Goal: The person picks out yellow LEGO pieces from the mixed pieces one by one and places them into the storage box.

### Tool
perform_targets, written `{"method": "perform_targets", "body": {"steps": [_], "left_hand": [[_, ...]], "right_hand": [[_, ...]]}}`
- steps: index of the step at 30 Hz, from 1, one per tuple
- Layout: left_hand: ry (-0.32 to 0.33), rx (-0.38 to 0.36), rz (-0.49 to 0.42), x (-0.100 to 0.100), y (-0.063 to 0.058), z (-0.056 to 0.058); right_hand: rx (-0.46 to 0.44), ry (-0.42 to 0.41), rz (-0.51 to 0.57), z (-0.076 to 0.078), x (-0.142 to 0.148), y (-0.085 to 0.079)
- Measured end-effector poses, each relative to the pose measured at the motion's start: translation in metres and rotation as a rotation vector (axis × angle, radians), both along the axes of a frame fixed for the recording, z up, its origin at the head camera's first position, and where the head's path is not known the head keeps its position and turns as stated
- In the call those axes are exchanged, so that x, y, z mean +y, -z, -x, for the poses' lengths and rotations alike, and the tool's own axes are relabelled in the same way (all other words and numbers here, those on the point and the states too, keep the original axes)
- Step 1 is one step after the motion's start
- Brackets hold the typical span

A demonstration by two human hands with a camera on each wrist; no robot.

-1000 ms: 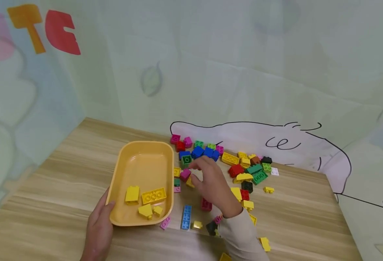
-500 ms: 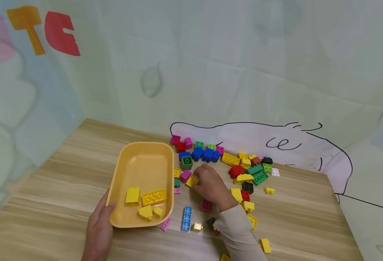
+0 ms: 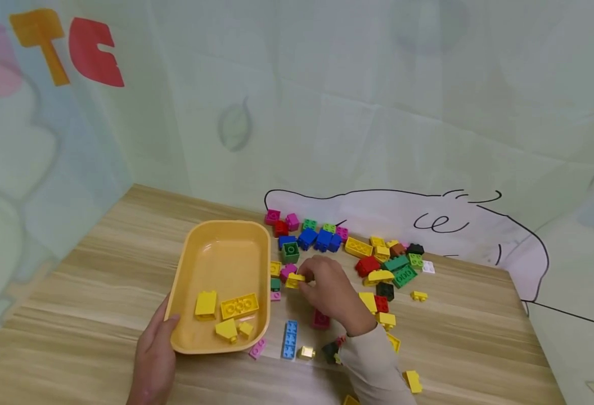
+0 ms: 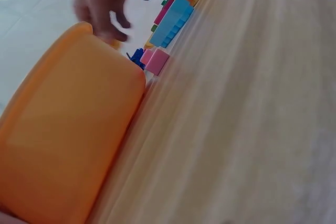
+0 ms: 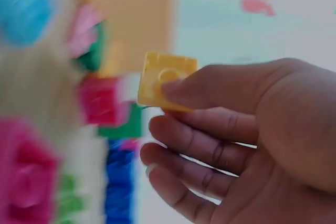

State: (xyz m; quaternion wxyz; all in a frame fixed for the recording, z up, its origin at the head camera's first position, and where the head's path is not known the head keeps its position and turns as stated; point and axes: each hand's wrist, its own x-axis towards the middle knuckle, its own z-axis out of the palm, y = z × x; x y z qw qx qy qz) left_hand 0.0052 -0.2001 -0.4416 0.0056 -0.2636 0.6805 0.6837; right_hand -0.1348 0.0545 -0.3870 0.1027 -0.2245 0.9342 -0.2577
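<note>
My right hand [image 3: 331, 293] pinches a yellow toy brick [image 5: 167, 77] between thumb and fingers; its hollow underside shows in the right wrist view. In the head view this brick overlaps a magenta brick [image 3: 288, 272] lying right of the tray. My left hand [image 3: 156, 354] grips the near-left rim of an orange-yellow plastic tray [image 3: 221, 226], thumb over the edge. Several yellow bricks lie in the tray's near half, among them a long one [image 3: 239, 306] and a block [image 3: 206, 305]. The left wrist view shows the tray's outer wall [image 4: 68, 129] close over the wooden table.
Many coloured bricks are spread right of the tray: blue ones [image 3: 307, 239] at the back, a red one [image 3: 367, 265] and green ones [image 3: 404, 275] farther right, a light blue strip [image 3: 289, 340] nearer. A printed cloth [image 3: 378, 112] hangs behind the wooden table [image 3: 479, 337].
My right hand came down to the table from above the bricks, took hold of a yellow brick beside the magenta one and tipped it up. The left hand and tray stayed in place.
</note>
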Motion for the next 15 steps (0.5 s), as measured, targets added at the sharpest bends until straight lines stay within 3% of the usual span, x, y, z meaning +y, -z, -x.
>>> {"method": "perform_targets", "body": {"steps": [4,8,12,15], "left_hand": [[0.004,-0.001,0.004,0.0,0.002,0.0],[0.007,0.002,-0.001,-0.001,0.002,0.0],[0.015,0.004,0.007,-0.002,0.002,0.0],[0.015,0.005,0.016,-0.002,0.002,0.0]], "right_hand": [[0.039,-0.071,0.136,-0.016,-0.003,-0.024],[0.045,-0.211,0.208,-0.03,-0.014,-0.037],[0.058,-0.332,0.133,-0.038,-0.027,-0.031],[0.082,-0.351,0.04,-0.04,-0.034,-0.023]]}}
